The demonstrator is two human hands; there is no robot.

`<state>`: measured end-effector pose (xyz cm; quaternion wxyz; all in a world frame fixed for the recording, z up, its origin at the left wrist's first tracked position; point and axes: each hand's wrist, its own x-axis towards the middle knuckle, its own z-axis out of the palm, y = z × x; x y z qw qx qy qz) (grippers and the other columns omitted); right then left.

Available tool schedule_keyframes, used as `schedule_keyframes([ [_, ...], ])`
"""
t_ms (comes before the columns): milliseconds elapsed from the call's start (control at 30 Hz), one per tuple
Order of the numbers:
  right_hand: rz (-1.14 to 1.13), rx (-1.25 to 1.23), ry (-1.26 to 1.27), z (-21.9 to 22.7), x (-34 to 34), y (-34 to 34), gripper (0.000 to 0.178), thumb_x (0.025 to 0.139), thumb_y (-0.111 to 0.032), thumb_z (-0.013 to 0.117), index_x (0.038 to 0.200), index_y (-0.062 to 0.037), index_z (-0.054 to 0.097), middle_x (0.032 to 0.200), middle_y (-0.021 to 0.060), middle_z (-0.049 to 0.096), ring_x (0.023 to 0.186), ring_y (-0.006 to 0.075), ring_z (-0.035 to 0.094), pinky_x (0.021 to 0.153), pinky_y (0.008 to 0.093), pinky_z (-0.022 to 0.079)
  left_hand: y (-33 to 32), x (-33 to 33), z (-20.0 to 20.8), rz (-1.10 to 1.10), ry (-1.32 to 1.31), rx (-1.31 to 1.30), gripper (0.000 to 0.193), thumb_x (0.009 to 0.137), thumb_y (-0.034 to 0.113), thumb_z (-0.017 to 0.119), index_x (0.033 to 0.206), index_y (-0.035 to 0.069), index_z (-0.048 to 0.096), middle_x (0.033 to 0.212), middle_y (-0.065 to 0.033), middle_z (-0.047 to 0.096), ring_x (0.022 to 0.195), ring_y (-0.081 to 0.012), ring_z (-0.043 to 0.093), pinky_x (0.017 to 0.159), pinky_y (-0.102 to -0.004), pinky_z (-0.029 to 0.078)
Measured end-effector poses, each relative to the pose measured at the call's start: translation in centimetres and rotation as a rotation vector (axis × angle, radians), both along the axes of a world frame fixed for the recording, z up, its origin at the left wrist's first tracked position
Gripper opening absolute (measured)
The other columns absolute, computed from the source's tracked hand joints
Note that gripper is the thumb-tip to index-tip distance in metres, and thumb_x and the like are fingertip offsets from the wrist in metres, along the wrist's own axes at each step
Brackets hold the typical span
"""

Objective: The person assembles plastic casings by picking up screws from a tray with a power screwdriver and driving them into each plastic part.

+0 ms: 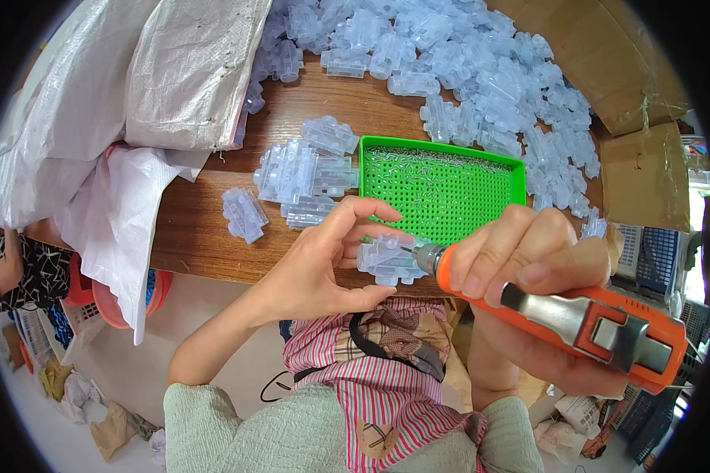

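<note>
My left hand [323, 256] holds a clear, bluish plastic part [390, 258] with tube-like ridges at the table's near edge. Its fingers reach behind the part, while the thumb lies along the near side. An orange electric screwdriver [556, 315] with a metal lever is gripped in my right hand [521, 260]. The screwdriver points left, and its thin bit meets the upper right of the plastic part; the exact contact is too small to make out. Just beyond both hands lies a green perforated tray [442, 219] with many small metal screws, mostly toward its far side.
A small group of the same clear parts [288, 173] lies left of the tray, with one part [244, 214] apart from them. A large heap [481, 71] covers the far table. White woven sacks [189, 79] stand at left, a cardboard box [643, 173] at right.
</note>
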<state>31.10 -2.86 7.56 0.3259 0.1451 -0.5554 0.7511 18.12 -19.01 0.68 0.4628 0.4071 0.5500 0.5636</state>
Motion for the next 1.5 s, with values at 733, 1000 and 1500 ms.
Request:
schedule_keyframes([
  [733,0.153,-0.067,-0.118,1.1,-0.1,-0.6,0.026,0.081,-0.014,0.071,0.077,0.0077,0.058,0.065,0.0135,0.057,0.058,0.0214,0.056,0.05,0.0324,0.05,1.1,-1.8,2.0,-0.441,-0.527,-0.216,0.082,0.071,-0.016,0.07,0.137,0.007,0.026,0.111,-0.0175,0.063,0.097,-0.0211,0.067,0.077,-0.0294,0.058],
  [1000,0.166,0.069,-0.015,0.3,0.2,1.6,0.051,0.076,-0.043,0.069,0.082,0.0065,0.057,0.066,0.0105,0.055,0.058,0.0213,0.056,0.047,0.0326,0.049,1.9,-1.1,3.9,-0.324,-0.189,-0.227,0.077,0.077,-0.012,0.067,0.139,0.009,0.027,0.111,-0.0121,0.061,0.091,-0.0097,0.062,0.072,-0.0215,0.054],
  [1500,-0.005,0.431,0.195,2.9,2.8,2.1,0.012,0.08,0.002,0.062,0.085,0.0039,0.052,0.071,0.0156,0.058,0.058,0.0276,0.063,0.048,0.0398,0.057,3.5,4.1,1.8,-0.071,-0.954,0.007,0.059,0.089,-0.003,0.062,0.143,0.0,0.037,0.131,-0.011,0.054,0.116,-0.0134,0.054,0.101,-0.0279,0.044],
])
